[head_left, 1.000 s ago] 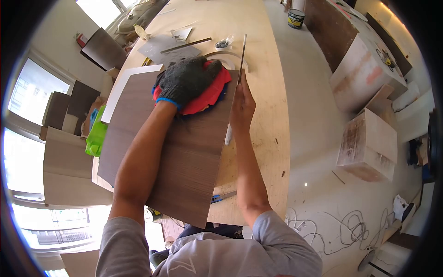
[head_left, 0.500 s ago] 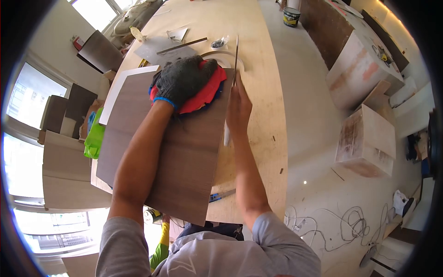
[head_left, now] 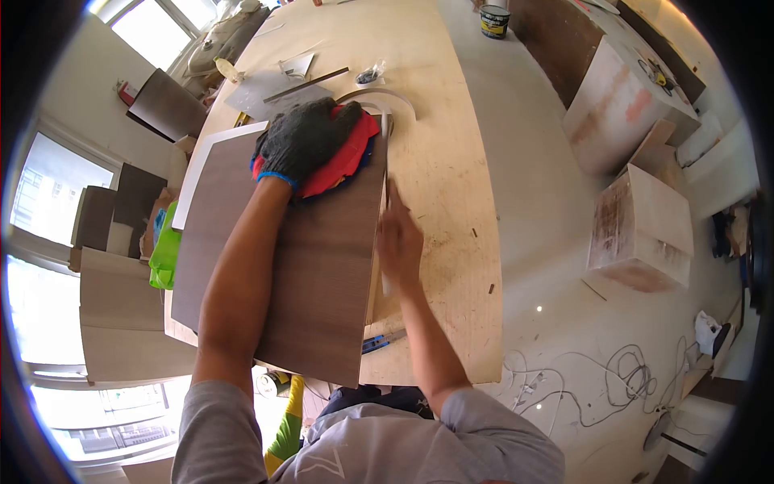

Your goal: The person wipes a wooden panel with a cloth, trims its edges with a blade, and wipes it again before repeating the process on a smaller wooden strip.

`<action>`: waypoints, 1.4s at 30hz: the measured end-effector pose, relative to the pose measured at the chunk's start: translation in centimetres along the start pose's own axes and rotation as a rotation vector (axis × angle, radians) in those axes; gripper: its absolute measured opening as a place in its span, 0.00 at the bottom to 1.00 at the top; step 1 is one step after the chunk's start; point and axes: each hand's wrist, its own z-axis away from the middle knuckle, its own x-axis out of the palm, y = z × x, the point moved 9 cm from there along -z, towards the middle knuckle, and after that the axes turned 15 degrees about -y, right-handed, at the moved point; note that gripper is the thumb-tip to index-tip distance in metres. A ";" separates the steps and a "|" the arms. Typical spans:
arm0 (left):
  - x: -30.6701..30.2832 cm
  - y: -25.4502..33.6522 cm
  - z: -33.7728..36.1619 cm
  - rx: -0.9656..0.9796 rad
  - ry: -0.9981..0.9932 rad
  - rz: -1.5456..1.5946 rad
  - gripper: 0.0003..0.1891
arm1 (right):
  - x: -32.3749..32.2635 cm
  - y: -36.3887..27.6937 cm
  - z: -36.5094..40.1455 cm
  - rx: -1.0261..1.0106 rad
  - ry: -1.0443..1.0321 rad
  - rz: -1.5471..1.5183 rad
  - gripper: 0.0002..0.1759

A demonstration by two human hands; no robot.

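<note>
A dark brown wood-grain panel (head_left: pixel 310 278) lies on the pale plywood worktable (head_left: pixel 451 242). Near its far end, my left hand (head_left: pixel 305 143) in a dark grey knitted glove with a blue cuff presses down on a bunched red and blue cloth (head_left: pixel 355 153), fingers curled over it. My bare right hand (head_left: pixel 399 246) is closed round a long, slim file (head_left: pixel 385 141), held lengthwise against the panel's right edge. Its pale end shows below my fist. A blue-handled cutter (head_left: pixel 375 344) rests by the panel's near right side, partly under it.
Beyond the panel lie a curved strip (head_left: pixel 395 101), a dark bar (head_left: pixel 306 84) and a small plastic bag (head_left: pixel 371 74). A green bag (head_left: pixel 165 254) hangs at the table's left. Boxes (head_left: pixel 641 230) and tangled cables (head_left: pixel 621 379) are on the right floor. Someone's yellow-green sleeve (head_left: pixel 286 431) shows below.
My right hand has drawn the file back toward me along the panel's edge. My left hand stays on the cloth. The whole view has shifted slightly.
</note>
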 end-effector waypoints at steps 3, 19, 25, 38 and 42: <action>0.0 0.4 0.2 0.019 0.003 -0.004 0.27 | 1.1 0.4 3.8 0.049 -0.058 -0.183 0.26; -0.2 0.2 -0.3 0.032 0.043 -0.005 0.29 | 0.0 1.9 -6.7 0.046 0.093 -0.266 0.26; 0.2 -0.1 -0.4 0.045 0.041 -0.001 0.28 | 0.5 2.4 -1.8 0.033 0.034 -0.243 0.26; -0.1 0.1 0.3 0.031 0.002 0.020 0.29 | -1.0 1.9 -9.3 0.009 0.113 -0.167 0.26; -0.2 0.1 0.2 0.028 0.026 0.041 0.29 | -1.1 1.2 -8.6 -0.125 0.119 -0.041 0.25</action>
